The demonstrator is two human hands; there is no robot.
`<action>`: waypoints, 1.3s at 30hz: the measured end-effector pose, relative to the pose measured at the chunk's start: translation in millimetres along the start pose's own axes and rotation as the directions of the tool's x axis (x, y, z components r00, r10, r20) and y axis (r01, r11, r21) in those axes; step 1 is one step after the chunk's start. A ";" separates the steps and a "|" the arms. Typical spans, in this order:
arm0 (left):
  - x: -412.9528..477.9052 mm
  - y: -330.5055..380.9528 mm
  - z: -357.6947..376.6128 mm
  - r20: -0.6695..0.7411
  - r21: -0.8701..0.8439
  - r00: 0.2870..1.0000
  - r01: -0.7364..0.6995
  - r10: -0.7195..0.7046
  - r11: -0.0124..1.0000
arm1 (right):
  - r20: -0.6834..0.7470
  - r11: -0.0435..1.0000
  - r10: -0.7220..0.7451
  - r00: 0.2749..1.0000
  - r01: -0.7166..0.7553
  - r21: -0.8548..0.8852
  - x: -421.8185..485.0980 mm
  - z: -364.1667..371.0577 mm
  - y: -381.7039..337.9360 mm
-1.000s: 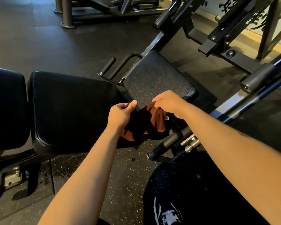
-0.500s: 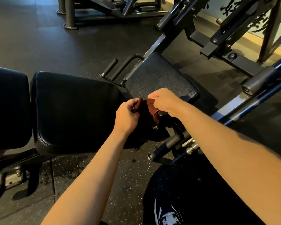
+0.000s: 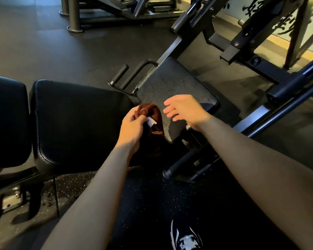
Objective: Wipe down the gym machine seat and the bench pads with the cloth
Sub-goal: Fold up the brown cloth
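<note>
Head view. Left hand (image 3: 134,127) closed around a bunched brown cloth (image 3: 153,112); a small white tag (image 3: 151,122) sticks out of the cloth by the thumb. Cloth held in the gap between the bench pad (image 3: 76,120) and the near left corner of the machine seat (image 3: 177,87); whether it touches either surface cannot be told. Right hand (image 3: 184,110) open, fingers spread, holding nothing, above the near edge of the seat, just beside the cloth. A second bench pad (image 3: 6,120) at the left edge of view, just beside the first. Two black handles (image 3: 126,76) at the seat's far left side. Dark floor (image 3: 43,47) under all.
</note>
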State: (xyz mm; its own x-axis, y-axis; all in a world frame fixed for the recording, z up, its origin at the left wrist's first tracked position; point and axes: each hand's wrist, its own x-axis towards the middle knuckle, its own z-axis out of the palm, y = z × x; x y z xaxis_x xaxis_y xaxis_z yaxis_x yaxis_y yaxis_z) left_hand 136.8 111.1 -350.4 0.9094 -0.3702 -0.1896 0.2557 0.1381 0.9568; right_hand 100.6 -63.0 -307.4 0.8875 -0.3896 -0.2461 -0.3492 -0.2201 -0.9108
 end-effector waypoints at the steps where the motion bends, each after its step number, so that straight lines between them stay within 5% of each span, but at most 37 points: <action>1: 0.5 4.7 -1.7 -0.008 -0.098 0.998 0.064 -0.065 0.993 | -0.027 1.000 0.001 1.000 -0.001 -0.003 0.6 -0.9 8.7; 5: -0.2 7.9 -1.6 0.072 -0.383 0.980 0.200 -0.187 0.902 | 0.196 0.969 0.124 0.973 -0.161 0.189 -5.6 2.3 37.5; 8: -0.4 5.3 4.5 0.084 -0.441 0.976 0.218 -0.202 0.871 | 0.424 0.915 0.073 0.903 -0.229 0.331 -12.8 2.6 41.0; 11: 1.7 2.6 7.1 0.075 -0.414 0.975 0.222 -0.211 0.882 | 0.422 0.859 0.035 0.906 -0.243 0.451 -12.6 3.3 40.1; 13: 3.6 2.4 9.6 0.052 -0.379 0.978 0.206 -0.202 0.902 | 0.298 0.811 0.058 0.953 -0.219 0.543 -7.8 1.9 39.6; 17: -0.2 -0.8 29.6 0.067 -0.247 0.994 0.105 -0.091 0.963 | -0.024 0.953 0.046 0.999 -0.036 0.302 4.5 -12.7 53.5; 23: 1.2 -21.8 67.3 0.182 0.023 0.982 -0.061 0.056 0.998 | -0.097 0.994 -0.100 0.990 0.103 0.020 -15.8 -45.2 62.9; 33: -4.4 -63.8 140.6 0.281 0.272 0.954 -0.185 0.106 0.944 | -0.401 0.979 -0.021 0.916 -0.062 -0.193 -56.0 -113.3 98.2; 39: -11.6 -93.0 178.0 0.297 0.322 0.950 -0.194 0.096 0.926 | -0.344 0.886 0.114 0.932 -0.252 -0.389 -60.2 -144.2 126.2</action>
State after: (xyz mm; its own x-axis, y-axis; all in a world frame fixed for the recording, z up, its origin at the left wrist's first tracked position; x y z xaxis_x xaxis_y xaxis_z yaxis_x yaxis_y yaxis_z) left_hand 44.1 -60.9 -398.0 0.7907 -0.6117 -0.0231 -0.0455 -0.0964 0.9943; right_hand -40.2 -196.3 -359.7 0.6841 -0.6956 -0.2195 -0.6500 -0.4447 -0.6162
